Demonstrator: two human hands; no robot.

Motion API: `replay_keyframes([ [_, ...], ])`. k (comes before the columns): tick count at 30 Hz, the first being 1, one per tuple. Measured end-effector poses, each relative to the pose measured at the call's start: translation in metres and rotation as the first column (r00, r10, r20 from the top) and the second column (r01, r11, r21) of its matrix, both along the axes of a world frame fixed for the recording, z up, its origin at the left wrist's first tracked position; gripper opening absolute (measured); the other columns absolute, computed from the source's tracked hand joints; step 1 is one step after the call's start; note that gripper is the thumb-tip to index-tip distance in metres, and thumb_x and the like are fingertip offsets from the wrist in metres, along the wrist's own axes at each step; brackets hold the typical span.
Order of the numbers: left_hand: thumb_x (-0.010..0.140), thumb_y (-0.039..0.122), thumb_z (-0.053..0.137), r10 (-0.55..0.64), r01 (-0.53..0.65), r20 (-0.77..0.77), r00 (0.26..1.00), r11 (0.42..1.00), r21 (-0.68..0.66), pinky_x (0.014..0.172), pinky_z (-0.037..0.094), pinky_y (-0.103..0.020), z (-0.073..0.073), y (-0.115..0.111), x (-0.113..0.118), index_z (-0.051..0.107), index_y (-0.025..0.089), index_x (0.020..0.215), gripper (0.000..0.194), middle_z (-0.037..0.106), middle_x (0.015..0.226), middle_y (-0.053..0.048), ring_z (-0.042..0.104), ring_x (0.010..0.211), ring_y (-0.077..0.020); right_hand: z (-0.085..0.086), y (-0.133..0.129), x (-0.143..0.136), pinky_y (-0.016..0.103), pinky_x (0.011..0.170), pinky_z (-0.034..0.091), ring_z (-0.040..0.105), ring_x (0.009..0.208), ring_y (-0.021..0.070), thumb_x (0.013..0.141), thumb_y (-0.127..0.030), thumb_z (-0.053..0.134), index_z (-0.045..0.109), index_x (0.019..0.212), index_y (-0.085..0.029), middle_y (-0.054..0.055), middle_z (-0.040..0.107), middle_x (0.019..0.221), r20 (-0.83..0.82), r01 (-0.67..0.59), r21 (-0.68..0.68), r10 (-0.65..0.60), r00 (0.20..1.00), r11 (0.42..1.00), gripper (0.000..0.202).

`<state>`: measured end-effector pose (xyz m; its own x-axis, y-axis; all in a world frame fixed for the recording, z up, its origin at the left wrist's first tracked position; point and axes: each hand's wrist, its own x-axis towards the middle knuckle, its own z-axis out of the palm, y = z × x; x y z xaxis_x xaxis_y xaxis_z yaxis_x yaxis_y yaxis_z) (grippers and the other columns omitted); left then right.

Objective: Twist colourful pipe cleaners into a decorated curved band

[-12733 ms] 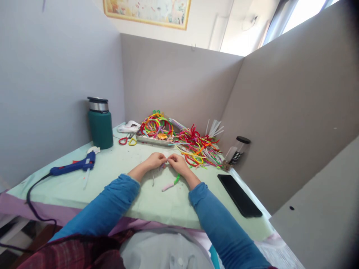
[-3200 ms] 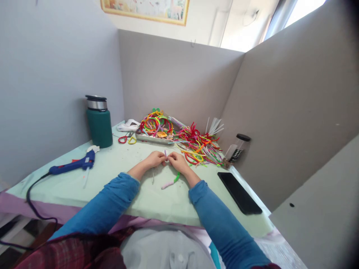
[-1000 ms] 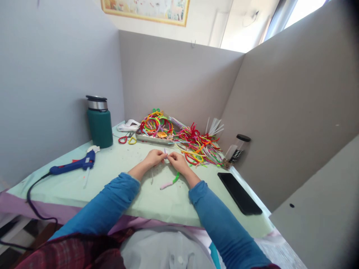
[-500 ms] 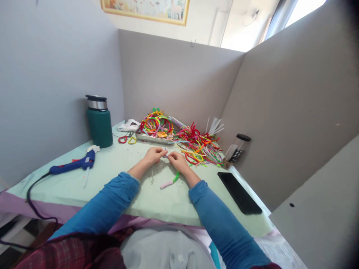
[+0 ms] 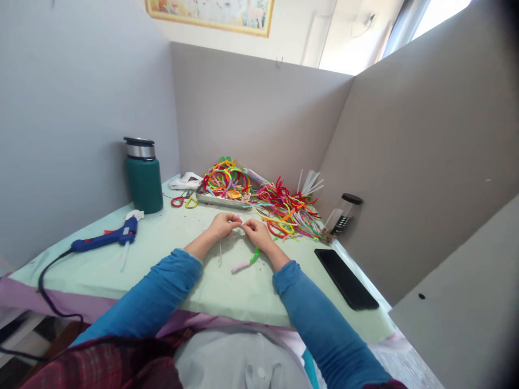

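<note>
My left hand [image 5: 224, 225] and my right hand [image 5: 258, 234] meet over the middle of the table, fingertips pinched close together. Between them shows the tip of a purple pipe cleaner [image 5: 239, 218]; most of it is hidden by the fingers. Just below my right hand, a pipe cleaner piece in green and pale pink [image 5: 242, 267] lies curved on the cloth. A thin whitish strand [image 5: 220, 254] lies under my left hand.
A metal tray [image 5: 223, 202] holds colourful pipe cleaner rings, with a loose pile [image 5: 290, 208] beside it. Scissors [image 5: 184, 201], a green bottle [image 5: 144, 181] and a blue glue gun [image 5: 107, 237] are left; a phone [image 5: 346, 279] and clear bottle [image 5: 343, 216] right. Grey partitions [image 5: 259, 108] enclose the table.
Both hands stay in nearly the same place. The fingertips have shifted slightly, and less of the purple pipe cleaner shows between them.
</note>
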<state>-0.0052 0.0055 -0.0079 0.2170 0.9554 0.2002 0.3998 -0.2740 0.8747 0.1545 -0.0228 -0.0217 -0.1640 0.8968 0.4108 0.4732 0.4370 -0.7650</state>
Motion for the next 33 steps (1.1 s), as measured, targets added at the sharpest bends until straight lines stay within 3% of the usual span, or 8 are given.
replay_keyframes([
  [17,0.068,0.035,0.061,-0.057,0.060,0.044,0.997,0.995,-0.079,0.034,0.023,-0.019,-0.0055,0.0013,0.0000,0.062,0.011,0.078,0.026,0.045,0.039,0.005,0.035,0.030,-0.0055,-0.0015,-0.0017,-0.0001,0.021,0.056,0.036,0.049,0.055,0.0100,0.076,-0.031,0.049,0.056,0.072,-0.017,-0.003,0.055,0.058,0.032,-0.016,0.020,0.016,0.999,1.000,0.016],
  [25,0.066,0.034,0.063,0.021,-0.021,-0.038,0.999,1.000,-0.008,0.035,0.028,-0.019,-0.0065,0.0048,0.0006,0.063,0.012,0.076,0.024,0.047,0.040,0.005,0.039,0.031,-0.0064,-0.0020,0.0001,-0.0005,0.021,0.057,0.036,0.049,0.057,0.0102,0.076,-0.031,0.050,0.056,0.072,-0.017,-0.003,0.055,0.059,0.033,-0.005,0.020,0.004,0.999,1.000,0.016],
  [33,0.067,0.037,0.063,0.005,-0.008,-0.044,0.999,0.998,-0.063,0.036,0.028,-0.019,-0.0033,0.0013,0.0009,0.066,0.010,0.082,0.031,0.044,0.034,0.006,0.039,0.031,-0.0076,-0.0021,0.0000,-0.0006,0.021,0.057,0.036,0.048,0.056,0.0101,0.076,-0.032,0.050,0.057,0.072,-0.017,-0.003,0.055,0.057,0.042,-0.002,0.010,0.002,0.999,1.000,0.016],
])
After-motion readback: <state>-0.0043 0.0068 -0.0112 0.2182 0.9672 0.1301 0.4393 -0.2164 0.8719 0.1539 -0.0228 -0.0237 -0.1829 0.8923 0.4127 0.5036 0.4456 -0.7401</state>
